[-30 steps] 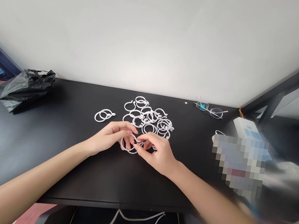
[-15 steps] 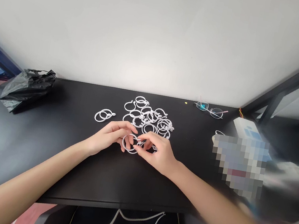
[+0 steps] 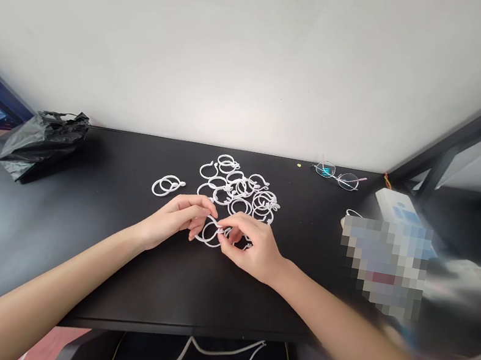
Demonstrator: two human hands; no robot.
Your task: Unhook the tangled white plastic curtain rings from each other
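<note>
a thin, glossy white ring of plastic-looking material [image 3: 212,219] is held between the two hands at the near side of a scattered heap of similar white rings [image 3: 230,187], above a smooth black tabletop [image 3: 28,223]. its outline is slender and round, partly covered by the fingers; a second ring [image 3: 211,246] overlaps it below, and whether that one is also gripped cannot be told. the right hand [image 3: 252,243] pinches the ring's right side, thumb and forefinger nearly meeting; the left hand [image 3: 178,217] is curled, thumb and fingers closed on the opposite side. several rings in the heap show a gap with small knobbed ends.

labels: a white box with blue markings [image 3: 397,203] stands at right, its print too small to read and partly hidden by a pixelated patch.

surroundings: two overlapping white rings [image 3: 183,183] lie apart, left of the heap. a crumpled black plastic bag [image 3: 44,145] rests at far left; thin-rimmed round eyeglasses [image 3: 348,181] lie near the pale grey wall [image 3: 261,59]. the right hand covers part of further rings beneath it.
</note>
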